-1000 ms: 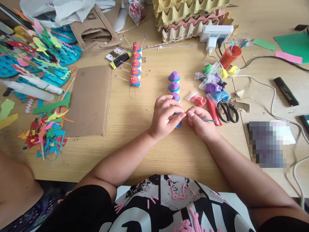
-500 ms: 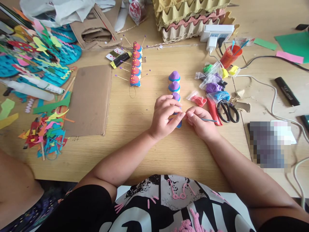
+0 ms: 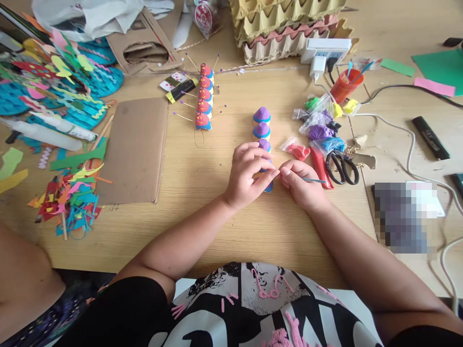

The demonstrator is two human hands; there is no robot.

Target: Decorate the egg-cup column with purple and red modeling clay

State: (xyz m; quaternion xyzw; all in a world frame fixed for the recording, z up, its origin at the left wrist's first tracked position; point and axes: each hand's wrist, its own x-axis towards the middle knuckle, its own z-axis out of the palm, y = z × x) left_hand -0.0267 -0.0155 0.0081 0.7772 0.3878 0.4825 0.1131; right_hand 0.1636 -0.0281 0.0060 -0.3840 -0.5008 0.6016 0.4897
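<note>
A thin blue stick [image 3: 313, 180] is pinched in my right hand [image 3: 302, 185], its tail pointing right. My left hand [image 3: 249, 173] has thumb and index fingertip pressed together at the stick's other side, meeting my right fingertips; what lies between them is too small to make out. Beneath and behind my left hand runs a row of egg-carton cups covered in purple and blue clay [image 3: 262, 123], partly hidden by the fingers. Farther left stands a finished-looking red and blue clay caterpillar [image 3: 204, 99] with faces and thin sticks poking out of its sides.
Bagged clay [image 3: 320, 131], a small bag of red clay [image 3: 298, 150], black scissors [image 3: 342, 167] and an orange cup [image 3: 346, 85] sit to the right. Egg trays [image 3: 285, 29] are stacked behind. Cardboard [image 3: 133, 149] and paper scraps [image 3: 74, 202] lie left. Another person's arm [image 3: 27, 270] is at lower left.
Both hands stay almost still, fingertips together over the clay row. The whole view has shifted very slightly; nothing is visibly taken up or let go.
</note>
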